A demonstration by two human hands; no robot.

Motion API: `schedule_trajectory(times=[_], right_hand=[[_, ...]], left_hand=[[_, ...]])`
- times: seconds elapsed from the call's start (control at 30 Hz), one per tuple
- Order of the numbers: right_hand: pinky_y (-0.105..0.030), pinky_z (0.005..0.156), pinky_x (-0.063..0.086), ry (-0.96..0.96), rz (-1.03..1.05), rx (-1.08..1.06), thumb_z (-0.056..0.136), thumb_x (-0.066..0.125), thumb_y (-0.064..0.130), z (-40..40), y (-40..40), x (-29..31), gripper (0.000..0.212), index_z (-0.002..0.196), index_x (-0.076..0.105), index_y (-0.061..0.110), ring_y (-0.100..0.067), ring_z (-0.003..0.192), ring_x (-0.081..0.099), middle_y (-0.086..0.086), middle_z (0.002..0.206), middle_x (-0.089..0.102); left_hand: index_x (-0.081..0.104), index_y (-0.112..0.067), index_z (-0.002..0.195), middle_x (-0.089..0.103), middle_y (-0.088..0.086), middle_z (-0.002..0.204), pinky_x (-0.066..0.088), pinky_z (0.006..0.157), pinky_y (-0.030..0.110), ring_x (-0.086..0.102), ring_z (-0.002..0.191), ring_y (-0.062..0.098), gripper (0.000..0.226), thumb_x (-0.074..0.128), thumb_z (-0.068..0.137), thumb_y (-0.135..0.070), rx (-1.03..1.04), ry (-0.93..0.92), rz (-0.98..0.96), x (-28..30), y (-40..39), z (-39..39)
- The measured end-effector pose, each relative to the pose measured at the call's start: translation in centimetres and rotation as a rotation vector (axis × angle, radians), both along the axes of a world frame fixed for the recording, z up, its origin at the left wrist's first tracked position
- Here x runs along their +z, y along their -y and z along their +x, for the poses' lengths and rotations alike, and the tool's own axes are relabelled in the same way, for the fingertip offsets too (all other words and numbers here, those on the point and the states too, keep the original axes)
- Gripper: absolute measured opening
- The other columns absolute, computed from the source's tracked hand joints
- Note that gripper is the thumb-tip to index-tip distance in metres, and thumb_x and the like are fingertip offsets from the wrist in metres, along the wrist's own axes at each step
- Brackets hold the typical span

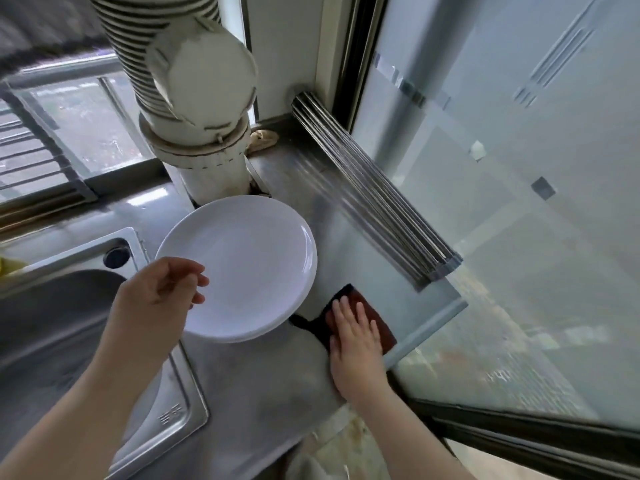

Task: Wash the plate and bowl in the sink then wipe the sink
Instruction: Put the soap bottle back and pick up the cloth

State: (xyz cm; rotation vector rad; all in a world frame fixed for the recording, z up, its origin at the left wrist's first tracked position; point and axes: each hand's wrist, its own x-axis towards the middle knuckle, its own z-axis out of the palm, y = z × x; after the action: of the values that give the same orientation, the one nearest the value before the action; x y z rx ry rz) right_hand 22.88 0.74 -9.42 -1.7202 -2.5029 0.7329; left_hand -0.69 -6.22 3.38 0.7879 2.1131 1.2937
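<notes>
Left of the round white glossy plate [242, 265] lies the stainless steel sink [52, 323], its rim touching the plate's near edge. The left hand [162, 292] hovers over that edge, fingers loosely curled and holding nothing. The plate looks stiff, light, breakable and probably slick; its rim is the place to pinch. Right of the plate, the right hand [356, 337] presses flat on a dark red-brown cloth [360, 317], which is probably soft.

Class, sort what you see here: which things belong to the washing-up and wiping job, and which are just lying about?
Job: plate, sink, dark cloth under the right hand, left hand.
Lying about: rolled rack, white pipe, rag in the corner.
</notes>
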Motion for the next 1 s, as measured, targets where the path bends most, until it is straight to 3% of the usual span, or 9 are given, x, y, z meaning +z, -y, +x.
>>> schedule_trajectory(times=[0.13,0.23,0.3,0.4,0.47,0.57,0.73,0.87,1.0], right_hand=[[-0.029,0.109,0.019,-0.029,-0.145,0.323,0.077,0.042,0.038,-3.6,7.4,-0.2,0.06,0.137,0.04,0.032,-0.009,0.131,0.044,0.018,0.143,0.043],[-0.022,0.115,0.001,-0.059,-0.167,0.38,0.081,0.041,0.035,-3.9,7.7,1.0,0.063,0.144,0.034,0.029,-0.007,0.141,0.024,0.022,0.15,0.022],[-0.017,0.114,-0.01,-0.174,-0.142,0.379,0.086,0.042,0.036,-3.4,7.1,1.2,0.066,0.149,0.023,0.03,0.0,0.143,0.0,0.026,0.15,0.004],[-0.02,0.116,0.018,-0.435,-0.21,0.11,0.076,0.043,0.044,-2.8,6.3,3.5,0.063,0.139,0.04,0.033,0.004,0.135,0.027,0.022,0.144,0.034],[-0.032,0.107,0.038,-0.693,-0.309,-0.282,0.084,0.05,0.034,-3.2,4.7,5.8,0.034,0.118,0.054,0.036,-0.006,0.115,0.052,0.01,0.125,0.057],[-0.043,0.089,0.051,-1.02,-0.686,-0.725,0.096,0.043,0.035,-4.7,0.4,8.6,0.017,0.104,0.057,0.028,-0.025,0.101,0.059,-0.005,0.109,0.062],[-0.024,0.047,0.05,-1.13,-1.069,-0.711,0.084,0.046,0.048,-7.8,-3.4,11.3,0.036,0.086,0.06,0.015,-0.019,0.052,0.053,-0.005,0.064,0.052],[-0.044,0.088,0.053,-0.998,-1.05,-0.673,0.086,0.052,0.034,-8.9,-4.0,9.6,0.034,0.112,0.062,0.015,-0.033,0.098,0.066,-0.013,0.101,0.072],[-0.044,0.09,0.051,-0.903,-0.941,-0.685,0.089,0.047,0.022,-8.7,-4.4,8.8,0.023,0.105,0.062,0.015,-0.03,0.098,0.065,-0.01,0.099,0.072]], left_hand=[[0.061,-0.018,0.102,0.061,0.009,0.102,0.044,0.07,0.027,0.056,0.084,0.025,0.014,0.056,0.09,-0.012,0.243,-0.145,-0.106,-0.6,2.0,-1.9],[0.049,-0.008,0.121,0.049,0.017,0.118,0.044,0.082,0.037,0.05,0.091,0.024,0.037,0.061,0.09,-0.023,0.319,-0.027,-0.265,-2.3,3.0,-3.6],[0.046,-0.004,0.124,0.053,0.013,0.106,0.046,0.074,0.037,0.051,0.086,0.023,0.043,0.06,0.091,-0.029,0.313,0.208,-0.311,-3.5,2.9,-4.3],[0.048,-0.008,0.116,0.052,0.008,0.095,0.046,0.059,0.033,0.055,0.073,0.021,0.035,0.055,0.093,-0.034,0.247,0.589,-0.265,-4.6,2.5,-4.8],[0.05,-0.01,0.115,0.053,0.008,0.092,0.047,0.063,0.033,0.056,0.071,0.021,0.034,0.053,0.093,-0.036,0.199,0.757,-0.189,-4.6,2.1,-5.0],[0.054,-0.012,0.122,0.053,0.005,0.087,0.048,0.064,0.032,0.056,0.072,0.019,0.043,0.054,0.09,-0.04,0.179,0.865,-0.101,-4.2,1.0,-5.8],[0.051,-0.015,0.131,0.067,0.013,0.112,0.052,0.08,0.042,0.064,0.1,0.031,0.047,0.055,0.088,-0.032,0.108,0.995,-0.091,-4.0,-0.6,-6.4],[0.051,-0.018,0.125,0.064,0.015,0.111,0.052,0.072,0.04,0.062,0.095,0.031,0.037,0.045,0.09,-0.005,0.094,0.971,-0.039,-5.0,-1.2,-6.1],[0.052,-0.02,0.119,0.064,0.013,0.102,0.053,0.076,0.042,0.062,0.088,0.029,0.04,0.04,0.09,0.005,0.046,0.906,-0.004,-5.3,-1.8,-5.6]])
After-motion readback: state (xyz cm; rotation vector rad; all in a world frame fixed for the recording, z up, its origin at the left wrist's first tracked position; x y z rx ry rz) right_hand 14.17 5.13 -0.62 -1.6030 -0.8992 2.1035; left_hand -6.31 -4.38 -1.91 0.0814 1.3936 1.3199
